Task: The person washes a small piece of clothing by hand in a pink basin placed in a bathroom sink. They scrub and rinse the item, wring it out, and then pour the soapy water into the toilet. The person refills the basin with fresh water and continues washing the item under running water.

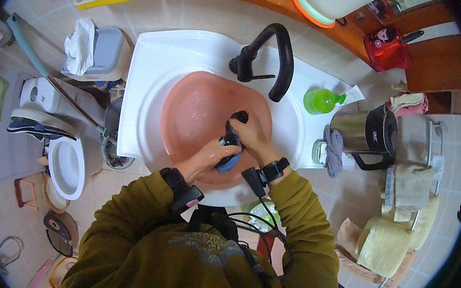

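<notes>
Both of my hands grip a small dark blue and black cloth, apparently a sock [228, 163], over the pink basin [172, 124]. My left hand [210, 156] is closed on its lower part, thumb on top. Slightly higher and to the right, my right hand [252, 135] is closed round the upper part, and a dark end sticks out beyond the fingers. Some of the cloth is hidden by the fingers. The basin sits in the white sink [144, 58] and seems to hold a little water.
A black faucet [285, 60] arches behind the basin. On the sink's right lie a green pump bottle [321, 101], a white tube [353, 94], a steel kettle [356, 131] and a grey cloth [333, 151]. Left stand a lidded bin [106, 49] and a toilet [67, 170]. Towels [387, 245] hang right.
</notes>
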The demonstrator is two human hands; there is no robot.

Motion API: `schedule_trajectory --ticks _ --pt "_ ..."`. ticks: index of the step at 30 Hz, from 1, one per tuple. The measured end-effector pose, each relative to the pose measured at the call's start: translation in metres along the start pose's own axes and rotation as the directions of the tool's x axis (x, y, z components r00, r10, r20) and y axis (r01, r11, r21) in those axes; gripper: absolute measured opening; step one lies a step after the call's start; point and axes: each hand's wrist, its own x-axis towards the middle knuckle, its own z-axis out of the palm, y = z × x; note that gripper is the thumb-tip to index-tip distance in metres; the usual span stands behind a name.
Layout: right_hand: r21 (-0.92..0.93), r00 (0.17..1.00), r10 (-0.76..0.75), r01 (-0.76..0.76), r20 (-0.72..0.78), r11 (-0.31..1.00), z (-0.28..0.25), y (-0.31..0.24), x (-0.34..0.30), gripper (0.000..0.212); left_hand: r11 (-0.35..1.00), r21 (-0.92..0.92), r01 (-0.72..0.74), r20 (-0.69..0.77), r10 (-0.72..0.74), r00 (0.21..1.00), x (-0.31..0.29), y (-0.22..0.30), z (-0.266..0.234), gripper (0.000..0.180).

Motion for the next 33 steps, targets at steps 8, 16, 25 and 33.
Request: schedule_trajectory --ticks 8,16,25,33 --pt "-0.309 0.977 -0.106 0.044 -0.185 0.950 0.004 0.004 -0.012 0.034 0.865 0.490 -0.104 -0.150 0.202 0.968 0.003 -0.006 0.004 0.036" --pt "-0.472 0.675 -0.678 0.717 0.291 0.513 -0.043 -0.045 -0.058 0.065 0.982 0.176 -0.073 0.078 0.060 0.995 -0.034 0.027 -0.030 0.028" --pt "-0.618 0.556 -0.407 0.786 0.725 -0.028 -0.054 -0.069 -0.057 0.049 0.911 0.407 -0.069 0.221 -0.025 0.975 -0.036 0.043 -0.011 0.032" --pt "-0.629 0.696 -0.319 0.718 0.643 0.299 -0.053 -0.046 -0.046 0.023 0.623 0.749 -0.224 0.242 0.057 0.969 -0.023 0.055 -0.008 0.026"
